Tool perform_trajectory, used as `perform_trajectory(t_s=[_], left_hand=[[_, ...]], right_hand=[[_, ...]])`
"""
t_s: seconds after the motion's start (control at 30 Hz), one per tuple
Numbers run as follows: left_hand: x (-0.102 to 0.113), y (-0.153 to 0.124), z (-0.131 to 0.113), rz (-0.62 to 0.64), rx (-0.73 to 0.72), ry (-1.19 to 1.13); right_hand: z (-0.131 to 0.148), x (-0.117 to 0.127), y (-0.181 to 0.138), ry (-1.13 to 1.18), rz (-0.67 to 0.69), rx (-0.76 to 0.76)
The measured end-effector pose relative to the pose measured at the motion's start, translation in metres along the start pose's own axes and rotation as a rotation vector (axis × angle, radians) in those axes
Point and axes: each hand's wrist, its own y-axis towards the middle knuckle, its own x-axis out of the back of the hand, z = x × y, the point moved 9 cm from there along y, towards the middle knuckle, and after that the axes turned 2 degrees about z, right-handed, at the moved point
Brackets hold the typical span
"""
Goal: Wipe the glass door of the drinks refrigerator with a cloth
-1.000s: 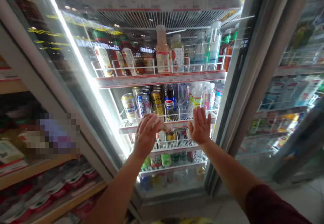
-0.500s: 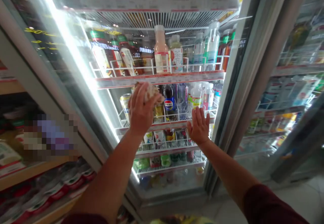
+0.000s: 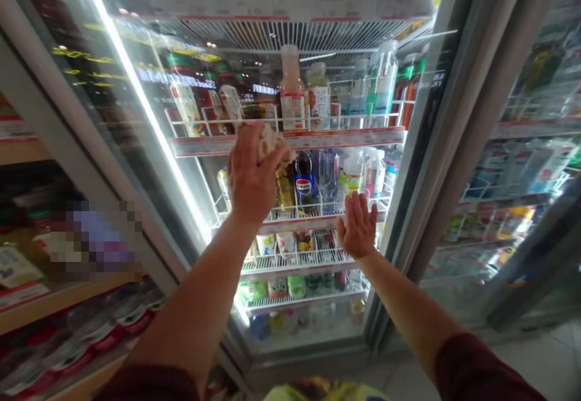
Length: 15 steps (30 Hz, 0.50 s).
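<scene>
My left hand (image 3: 254,174) presses a crumpled, pale patterned cloth (image 3: 275,147) against the glass door (image 3: 149,219) of a lit drinks fridge. The fingers curl over the cloth, level with a shelf's price strip (image 3: 204,146). Lower and to the right, my right hand (image 3: 358,225) lies flat on the same glass with its fingers stretched and nothing in it. Behind the glass, between the hands, stand a dark cola bottle with a blue label (image 3: 305,180) and clear bottles (image 3: 327,171).
The door's thick metal frame (image 3: 422,207) runs down on the right, with another glass-fronted fridge beyond it. At left, a wooden shelf (image 3: 68,295) holds packaged goods, partly pixelated. A bright light strip (image 3: 145,107) slants along the fridge's left side.
My left hand has slid upward on the glass with the cloth, from below the price strip to across it. My right hand has stayed in place on the glass.
</scene>
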Motion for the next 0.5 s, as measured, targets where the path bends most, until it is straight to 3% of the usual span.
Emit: perform_trajectory(t_s=[0.07, 0.13, 0.27, 0.33, 0.43, 0.5], left_hand=[[0.005, -0.002, 0.009, -0.024, 0.085, -0.006], [0.002, -0.022, -0.004, -0.026, 0.076, 0.003], [-0.013, -0.062, -0.049, 0.051, -0.159, 0.008], [-0.011, -0.055, -0.04, 0.065, -0.147, 0.022], [0.004, -0.021, 0.0, 0.013, 0.023, 0.052], [0.011, -0.013, 0.015, -0.018, 0.103, 0.056]], right_hand=[[0.0, 0.0, 0.0, 0.004, 0.003, 0.003], [0.0, 0.0, 0.001, 0.004, 0.004, 0.004], [-0.001, -0.001, 0.002, -0.004, 0.002, -0.005], [0.0, -0.002, 0.001, -0.008, 0.005, -0.003], [0.001, -0.001, -0.001, -0.009, 0.007, -0.01], [0.0, 0.003, -0.001, 0.005, 0.003, -0.023]])
